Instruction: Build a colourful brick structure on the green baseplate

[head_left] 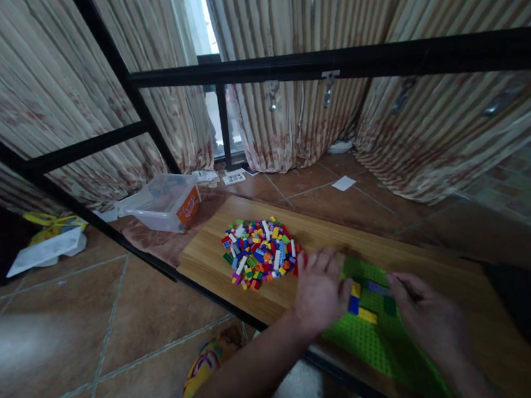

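A green studded baseplate [383,344] lies on a wooden board [215,260]. A few bricks are stuck on it: a blue one [353,305], yellow ones [367,315] and a purple one [378,287]. My left hand [320,289] rests palm down at the plate's far left corner, fingers reaching toward a pile of small coloured bricks [260,252] on the board. My right hand [426,312] lies on the plate's right side, fingertips near the purple brick. Whether either hand pinches a brick is hidden.
A clear plastic bin with an orange label [167,202] stands left of the board. A black metal frame [327,63] crosses in front of striped curtains. Papers [343,183] and a white bag [47,250] lie on the brown tiled floor.
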Demonstrator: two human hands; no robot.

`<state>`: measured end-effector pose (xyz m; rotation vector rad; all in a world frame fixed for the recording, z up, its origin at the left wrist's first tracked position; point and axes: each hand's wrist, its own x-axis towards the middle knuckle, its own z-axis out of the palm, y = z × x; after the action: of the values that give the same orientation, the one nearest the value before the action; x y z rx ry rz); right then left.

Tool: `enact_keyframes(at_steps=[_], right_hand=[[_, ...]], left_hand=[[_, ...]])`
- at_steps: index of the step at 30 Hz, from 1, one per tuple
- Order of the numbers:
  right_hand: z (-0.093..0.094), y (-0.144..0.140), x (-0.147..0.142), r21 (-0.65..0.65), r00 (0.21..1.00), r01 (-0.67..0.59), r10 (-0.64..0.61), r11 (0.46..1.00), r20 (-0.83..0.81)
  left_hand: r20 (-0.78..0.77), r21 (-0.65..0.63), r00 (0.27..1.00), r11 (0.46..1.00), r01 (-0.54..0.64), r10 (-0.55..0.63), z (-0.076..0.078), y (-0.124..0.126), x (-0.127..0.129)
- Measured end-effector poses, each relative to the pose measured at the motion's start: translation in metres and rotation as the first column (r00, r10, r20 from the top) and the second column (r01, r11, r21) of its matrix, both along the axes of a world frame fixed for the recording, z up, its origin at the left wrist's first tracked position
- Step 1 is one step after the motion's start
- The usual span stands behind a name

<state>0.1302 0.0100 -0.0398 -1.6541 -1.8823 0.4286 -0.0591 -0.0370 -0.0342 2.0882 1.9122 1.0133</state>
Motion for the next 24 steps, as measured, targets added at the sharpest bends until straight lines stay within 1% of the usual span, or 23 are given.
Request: enact_keyframes(at_steps=[1,3,5,6,8,11,13,16,18,21,22,24], right_hand=[[-0.001,0.000,-0.001,-0.004,1.000,-0.002,0.002,1.000,-0.001],[-0.004,0.000,-0.002,-0.008,1.000,-0.006,0.006,1.000,0.006],[-0.007,-0.001,-0.002,0.000,1.000,-0.014,0.014,1.000,0.023],[-0.008,-0.001,-0.002,0.003,0.999,-0.022,0.022,1.000,0.031],[-0.008,-0.002,-0.002,0.012,0.998,-0.042,0.042,0.999,0.040],[-0.007,-0.002,-0.004,0.014,0.998,-0.049,0.048,0.999,0.050],[-0.005,-0.003,-0.006,0.008,0.997,-0.055,0.054,0.998,0.061],[-0.005,-0.002,-0.009,0.005,0.995,-0.076,0.076,0.997,0.067],[-0.007,-0.001,-0.009,0.020,0.994,-0.091,0.089,0.996,0.063],[-0.016,0.002,-0.005,0.068,0.991,-0.128,0.125,0.989,0.052],[-0.019,0.003,-0.004,0.084,0.989,-0.145,0.141,0.986,0.050],[-0.025,0.006,-0.002,0.100,0.984,-0.173,0.168,0.980,0.058]], left_hand=[[0.042,0.024,0.995,0.995,-0.095,0.094,0.004,0.008,-0.016],[0.135,0.025,0.951,0.958,-0.285,0.280,0.011,0.021,-0.050],[0.232,-0.065,0.897,0.926,-0.372,0.377,0.016,0.029,-0.085],[0.280,-0.107,0.848,0.892,-0.438,0.450,0.018,0.031,-0.101],[0.292,-0.153,0.786,0.838,-0.525,0.545,0.021,0.030,-0.129],[0.243,-0.234,0.711,0.751,-0.617,0.660,0.023,0.025,-0.160],[0.208,-0.283,0.672,0.701,-0.655,0.711,0.022,0.021,-0.175],[0.171,-0.323,0.654,0.669,-0.669,0.737,0.021,0.016,-0.191],[0.109,-0.361,0.651,0.640,-0.678,0.751,0.022,0.010,-0.201],[-0.007,-0.431,0.620,0.557,-0.710,0.785,0.024,-0.004,-0.216],[-0.033,-0.457,0.620,0.539,-0.707,0.784,0.024,-0.009,-0.220],[-0.064,-0.518,0.650,0.531,-0.671,0.758,0.022,-0.019,-0.225]])
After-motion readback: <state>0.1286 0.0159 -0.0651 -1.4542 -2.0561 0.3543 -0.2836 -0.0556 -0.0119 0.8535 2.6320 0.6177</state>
